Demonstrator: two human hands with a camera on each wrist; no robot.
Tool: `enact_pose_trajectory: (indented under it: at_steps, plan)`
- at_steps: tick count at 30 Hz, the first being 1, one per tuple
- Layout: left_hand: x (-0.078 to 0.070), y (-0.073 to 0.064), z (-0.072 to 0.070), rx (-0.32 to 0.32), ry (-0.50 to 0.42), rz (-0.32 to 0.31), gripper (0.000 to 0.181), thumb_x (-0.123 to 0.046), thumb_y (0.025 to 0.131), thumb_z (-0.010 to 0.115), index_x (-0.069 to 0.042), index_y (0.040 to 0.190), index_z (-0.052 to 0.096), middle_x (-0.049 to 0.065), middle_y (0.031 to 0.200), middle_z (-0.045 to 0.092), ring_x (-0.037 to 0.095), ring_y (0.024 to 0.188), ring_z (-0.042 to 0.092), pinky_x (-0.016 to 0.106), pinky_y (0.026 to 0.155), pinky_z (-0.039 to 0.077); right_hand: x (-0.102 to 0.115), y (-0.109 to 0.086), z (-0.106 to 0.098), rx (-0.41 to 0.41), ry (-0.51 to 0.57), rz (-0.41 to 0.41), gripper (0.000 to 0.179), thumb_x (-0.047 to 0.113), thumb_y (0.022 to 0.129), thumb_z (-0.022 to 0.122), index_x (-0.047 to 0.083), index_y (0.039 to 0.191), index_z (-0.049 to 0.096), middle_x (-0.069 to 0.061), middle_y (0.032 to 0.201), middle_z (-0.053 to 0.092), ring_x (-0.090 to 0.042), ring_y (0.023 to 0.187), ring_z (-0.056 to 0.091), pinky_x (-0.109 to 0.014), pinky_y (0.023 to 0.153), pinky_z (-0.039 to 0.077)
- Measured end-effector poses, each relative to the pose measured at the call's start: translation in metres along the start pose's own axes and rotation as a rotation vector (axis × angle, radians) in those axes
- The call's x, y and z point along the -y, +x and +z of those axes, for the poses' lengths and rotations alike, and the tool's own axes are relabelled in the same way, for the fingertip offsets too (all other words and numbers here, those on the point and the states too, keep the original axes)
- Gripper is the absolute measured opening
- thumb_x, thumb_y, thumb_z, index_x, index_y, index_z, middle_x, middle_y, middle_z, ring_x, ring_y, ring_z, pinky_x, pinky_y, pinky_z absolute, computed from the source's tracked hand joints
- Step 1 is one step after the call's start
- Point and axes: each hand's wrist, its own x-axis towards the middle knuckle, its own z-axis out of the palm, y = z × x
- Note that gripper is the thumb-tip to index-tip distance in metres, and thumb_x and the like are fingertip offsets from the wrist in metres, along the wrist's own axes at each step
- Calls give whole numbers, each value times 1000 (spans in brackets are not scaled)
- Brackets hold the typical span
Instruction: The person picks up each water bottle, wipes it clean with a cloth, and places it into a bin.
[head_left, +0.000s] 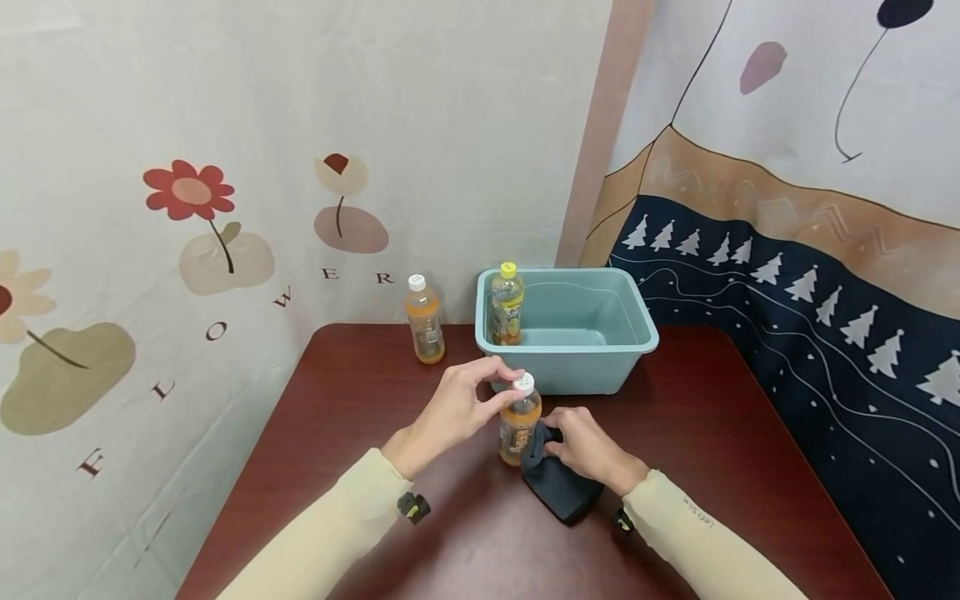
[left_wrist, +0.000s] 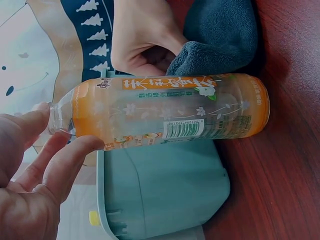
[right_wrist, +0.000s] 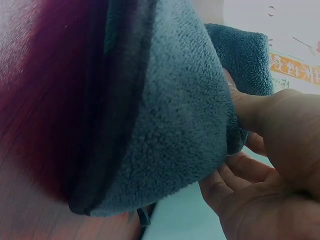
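My left hand point(head_left: 471, 400) pinches the white-capped neck of an orange-labelled plastic drink bottle point(left_wrist: 165, 110), which stands upright on the table in front of the bin. In my right hand point(head_left: 587, 446) is a dark grey-blue cloth point(right_wrist: 175, 110), gripped between thumb and fingers. A folded end of the cloth touches or nearly touches the bottle's right side in the head view, and the rest hangs down toward the tabletop. The left wrist view shows the bottle's label and barcode, with the cloth just beyond it.
A light blue plastic bin point(head_left: 570, 362) stands at the back of the dark red table point(head_left: 360, 433). Inside its left end is a yellow-capped bottle point(head_left: 507, 304). Another white-capped, orange-labelled bottle point(head_left: 425, 321) stands left of the bin. Printed cloth hangs behind.
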Motion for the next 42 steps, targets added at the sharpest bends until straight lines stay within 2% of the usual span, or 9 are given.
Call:
enact_pose_trajectory:
  at_steps: [7, 11, 18, 23, 27, 33, 42]
  plan:
    - [-3, 0, -1, 1, -1, 5, 20, -19, 101, 94, -20, 117, 83, 0, 129, 88, 17, 115, 84, 24, 79, 61, 0, -1, -9, -56, 3, -55, 37, -2, 97, 92, 9, 131, 89, -5, 119, 87, -22, 113, 84, -39, 92, 71]
    - [-3, -1, -1, 1, 7, 5, 19, -22, 101, 94, -20, 117, 83, -1, 130, 89, 19, 113, 84, 24, 74, 58, 6, -1, -22, -95, 0, -92, 36, -1, 97, 92, 9, 131, 89, -4, 119, 88, -21, 112, 85, -37, 90, 71]
    - [-3, 0, -1, -6, 4, 10, 19, -21, 101, 95, -20, 116, 83, -1, 129, 89, 15, 113, 84, 23, 77, 59, 22, -1, -49, -144, 40, -98, 32, 0, 98, 92, 9, 129, 89, -2, 115, 87, -19, 106, 83, -36, 88, 70]
    - [-3, 0, -2, -5, -1, 10, 19, -21, 100, 95, -19, 116, 84, -1, 130, 89, 15, 114, 84, 24, 79, 60, 31, -1, -65, -175, 65, -105, 38, 4, 96, 95, 7, 134, 88, -3, 120, 87, -19, 108, 82, -40, 92, 71]
    - [-2, -1, -2, 1, 10, -2, 20, -21, 100, 95, -19, 118, 85, -1, 129, 89, 14, 112, 83, 23, 80, 60, 37, -1, -74, -187, 94, -111, 46, 11, 94, 99, 9, 138, 86, -2, 122, 86, -16, 107, 79, -37, 92, 70]
    - [-3, 0, -3, 6, 18, 3, 20, -20, 102, 93, -19, 120, 86, -1, 124, 89, 13, 106, 81, 25, 78, 59, 45, 0, -80, -212, 142, -114, 49, 14, 93, 100, 12, 140, 86, 0, 124, 84, -15, 106, 78, -34, 91, 69]
    - [-4, 0, -4, 18, 14, 12, 20, -21, 103, 92, -19, 121, 86, -1, 127, 89, 14, 110, 82, 27, 82, 63, 49, 0, -79, -219, 142, -118, 51, 11, 92, 100, 10, 141, 85, -3, 124, 84, -17, 107, 78, -37, 92, 70]
